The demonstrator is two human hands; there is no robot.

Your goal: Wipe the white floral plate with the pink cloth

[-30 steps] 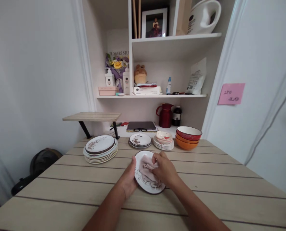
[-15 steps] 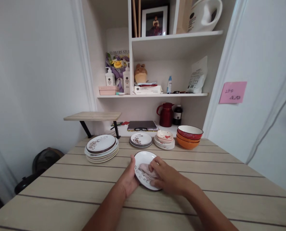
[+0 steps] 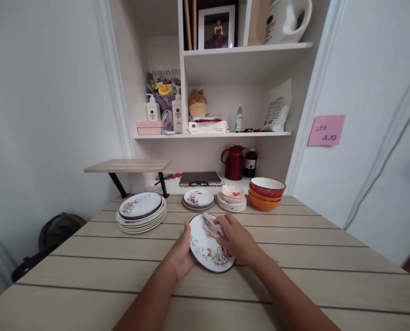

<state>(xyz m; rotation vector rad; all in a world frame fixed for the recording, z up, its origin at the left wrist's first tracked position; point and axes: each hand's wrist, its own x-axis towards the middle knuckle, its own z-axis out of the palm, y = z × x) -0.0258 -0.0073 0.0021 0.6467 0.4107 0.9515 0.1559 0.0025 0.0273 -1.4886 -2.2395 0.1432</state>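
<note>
Planked table: large plates, small plates, dishes, bowls, all stacked.

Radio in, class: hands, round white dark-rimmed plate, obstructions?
Left hand holding plate by edge. Right hand holding pale-pink cloth against plate. White flowered plate stack beyond, not blocking.

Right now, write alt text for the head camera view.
A left hand holds a flower-patterned plate while the right hand presses a cloth against its face. Stacked plates and bowls stand behind on a pale table before shelves.

home, framed photo, plush toy, bouquet
</note>
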